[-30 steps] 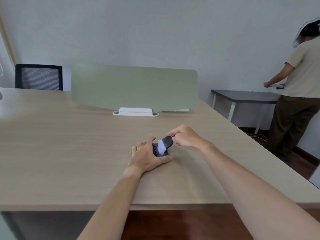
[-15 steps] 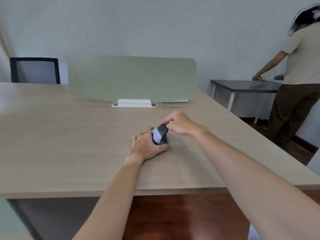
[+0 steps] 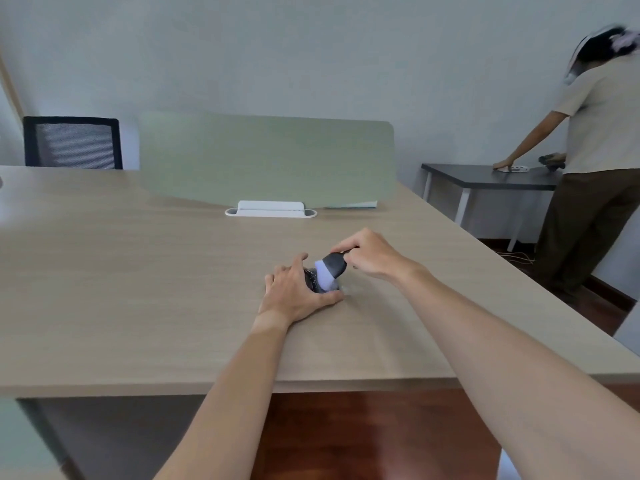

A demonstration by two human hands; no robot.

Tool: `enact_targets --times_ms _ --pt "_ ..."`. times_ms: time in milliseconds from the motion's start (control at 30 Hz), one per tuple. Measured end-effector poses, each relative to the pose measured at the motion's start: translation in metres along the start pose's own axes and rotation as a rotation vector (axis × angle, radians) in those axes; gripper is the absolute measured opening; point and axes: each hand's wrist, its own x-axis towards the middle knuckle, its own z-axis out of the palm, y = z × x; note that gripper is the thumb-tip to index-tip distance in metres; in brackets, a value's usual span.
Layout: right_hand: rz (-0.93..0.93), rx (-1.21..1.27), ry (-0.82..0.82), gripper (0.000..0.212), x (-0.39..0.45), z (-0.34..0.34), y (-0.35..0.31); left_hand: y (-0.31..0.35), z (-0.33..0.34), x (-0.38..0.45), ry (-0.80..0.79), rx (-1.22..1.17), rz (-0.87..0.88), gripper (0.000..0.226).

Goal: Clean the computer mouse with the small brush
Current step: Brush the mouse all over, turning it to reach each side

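A black computer mouse [image 3: 310, 279] lies on the light wooden desk [image 3: 138, 289], mostly covered. My left hand [image 3: 293, 292] grips it, thumb along its near side and fingers over its far left side. My right hand [image 3: 369, 252] pinches the dark handle of a small brush [image 3: 332, 266]. The brush's pale bristles point down and to the left and touch the top of the mouse.
A green divider panel [image 3: 266, 157] on a white foot [image 3: 270, 208] stands at the back of the desk. A black mesh chair [image 3: 72, 142] is behind it on the left. A person [image 3: 588, 161] leans over a dark side table [image 3: 485, 174] at the right.
The view has shifted slightly. My right hand and the brush have made small strokes over the mouse, while my left hand has kept its grip on it.
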Motion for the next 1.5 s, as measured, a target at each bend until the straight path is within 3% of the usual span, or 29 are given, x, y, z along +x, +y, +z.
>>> enact_targets --times_ms 233,333,467,567,733,867,1033,1167,1367,1500 --pt "0.060 -0.108 0.043 0.051 -0.002 -0.009 0.023 0.001 -0.002 -0.002 -0.001 -0.022 -0.021 0.124" --pt "0.123 0.039 0.101 0.050 -0.003 -0.011 0.027 0.002 -0.003 -0.003 0.002 -0.024 -0.009 0.124" --pt "0.166 0.254 0.056 0.048 -0.001 -0.004 0.017 0.004 -0.005 -0.004 -0.002 -0.027 -0.007 0.126" --pt "0.144 0.145 0.004 0.048 -0.001 0.004 0.011 0.004 -0.007 -0.006 -0.004 -0.034 -0.012 0.129" --pt "0.184 -0.029 0.069 0.043 0.005 -0.008 0.020 0.006 -0.009 -0.007 0.010 -0.011 -0.007 0.136" --pt "0.126 0.039 0.122 0.037 0.013 -0.008 0.000 0.008 -0.010 -0.007 0.017 -0.027 0.001 0.140" --pt "0.010 -0.011 -0.079 0.043 0.018 0.014 -0.030 0.009 -0.010 -0.007 0.001 0.055 0.056 0.115" --pt "0.046 -0.097 -0.080 0.048 0.017 0.002 -0.017 0.008 -0.010 -0.009 0.035 -0.050 -0.007 0.141" --pt "0.074 -0.049 0.076 0.044 0.016 -0.016 0.002 0.006 -0.008 -0.008 0.033 -0.057 -0.012 0.146" --pt "0.056 -0.001 -0.042 0.043 0.013 -0.001 -0.009 0.008 -0.010 -0.007 0.014 -0.090 -0.026 0.149"
